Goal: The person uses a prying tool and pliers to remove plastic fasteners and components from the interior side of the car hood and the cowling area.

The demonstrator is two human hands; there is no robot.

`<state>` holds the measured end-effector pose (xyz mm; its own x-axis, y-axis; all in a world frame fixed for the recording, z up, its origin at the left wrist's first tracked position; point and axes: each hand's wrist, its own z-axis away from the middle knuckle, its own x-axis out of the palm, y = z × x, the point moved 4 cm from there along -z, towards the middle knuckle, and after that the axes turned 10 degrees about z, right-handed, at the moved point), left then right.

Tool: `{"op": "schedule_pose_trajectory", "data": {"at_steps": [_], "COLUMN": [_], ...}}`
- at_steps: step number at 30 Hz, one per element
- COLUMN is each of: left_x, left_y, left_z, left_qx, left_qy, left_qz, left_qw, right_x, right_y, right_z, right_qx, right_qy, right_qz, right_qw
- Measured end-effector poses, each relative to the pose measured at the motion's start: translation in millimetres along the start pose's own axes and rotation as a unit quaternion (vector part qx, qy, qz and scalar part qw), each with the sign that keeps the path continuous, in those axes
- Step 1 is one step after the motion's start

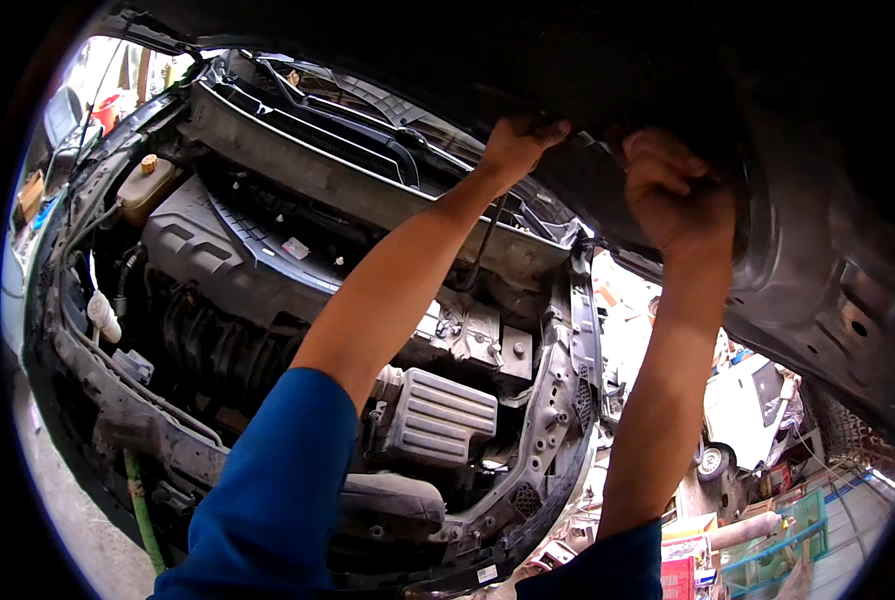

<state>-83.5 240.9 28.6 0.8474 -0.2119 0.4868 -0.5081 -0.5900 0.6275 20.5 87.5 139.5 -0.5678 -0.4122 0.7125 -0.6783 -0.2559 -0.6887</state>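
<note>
Both arms reach up to the dark underside of a raised car hood (827,290). My left hand (520,148) is closed near the hood's inner panel, thumb toward the right; whatever lies inside its grip is lost in shadow. Farther right, my right hand (675,190) has its fingers curled against the same panel, and I cannot make out what they pinch. Below my left hand a thin dark rod or hose (487,240) runs down toward the engine bay. Under my arms lie the engine cover (182,235) and a ribbed grey box (440,417).
A battery (515,352) sits by the bay's right side. At the left are a reservoir with an orange-brown cap (147,185) and a hanging white bulb-like piece (103,315). A green hose (142,510) crosses the front edge. A white vehicle (742,410) stands beyond.
</note>
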Motion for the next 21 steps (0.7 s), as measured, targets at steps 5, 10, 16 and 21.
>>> {"op": "schedule_pose_trajectory", "data": {"at_steps": [5,10,16,21], "left_x": [3,3,3,6], "left_y": [0,3,1,0], "left_z": [2,1,6,4], "left_qx": [-0.144,-0.157,-0.159,-0.143], "left_qy": [-0.086,-0.101,-0.063,-0.047], "left_qz": [0.156,0.099,0.123,0.147], "left_qw": [0.973,0.977,0.978,0.978], "right_x": [-25,-81,-104,-80], "right_y": [28,58,31,6], "right_z": [11,15,26,29], "right_qx": [0.024,-0.018,-0.054,-0.194], "right_qy": [-0.011,0.145,0.173,0.147], "right_qz": [0.159,0.510,0.661,0.866], "right_qw": [0.987,0.848,0.728,0.438]}}
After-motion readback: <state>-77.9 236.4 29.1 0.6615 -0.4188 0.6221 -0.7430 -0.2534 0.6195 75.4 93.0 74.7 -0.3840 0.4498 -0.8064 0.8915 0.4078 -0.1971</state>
